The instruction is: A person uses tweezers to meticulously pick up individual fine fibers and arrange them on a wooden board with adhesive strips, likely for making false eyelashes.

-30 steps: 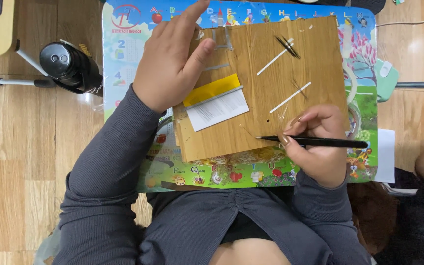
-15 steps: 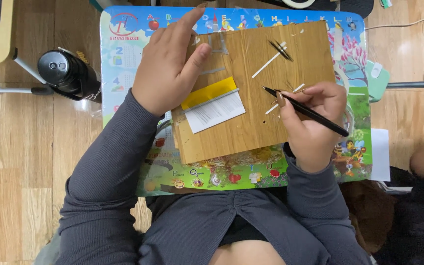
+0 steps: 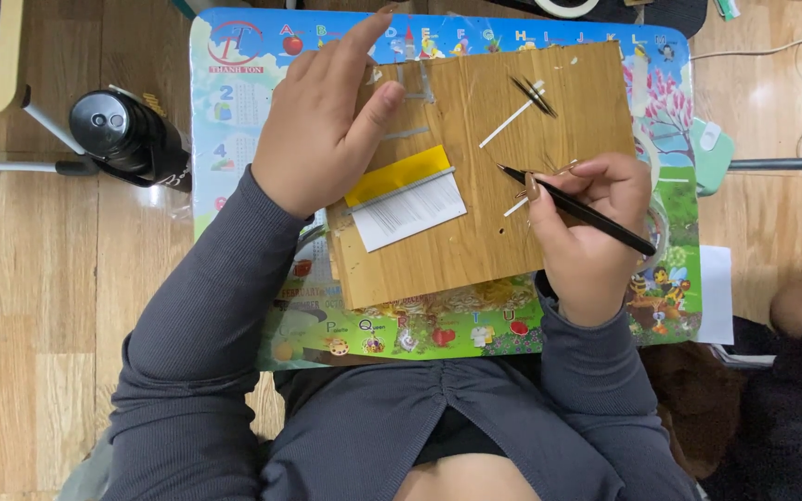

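Black and slender, a pair of tweezers point(image 3: 575, 208) lies in the grip of the right hand point(image 3: 587, 223), whose fingers are closed around the shaft; the pointed tip faces up and left, just above a short white strip point(image 3: 515, 206) beside the thumb. The tweezers hover over the right half of a wooden board point(image 3: 475, 241). A longer white strip point(image 3: 507, 123) rests farther up the board, its upper end touching a small cluster of dark, thin lashes point(image 3: 533, 95). The left hand point(image 3: 327, 130) lies flat and open on the upper left part of the board, fingers spread, gripping nothing. Just below its thumb sits a yellow-and-white card point(image 3: 404, 197), tilted, on the board. The board lies on a colourful children's alphabet desk point(image 3: 234, 83). Off the left edge of the desk, on the wooden floor point(image 3: 30, 306), stands a black bottle point(image 3: 127, 134), seen from above. Both forearms wear grey sleeves point(image 3: 197, 315).
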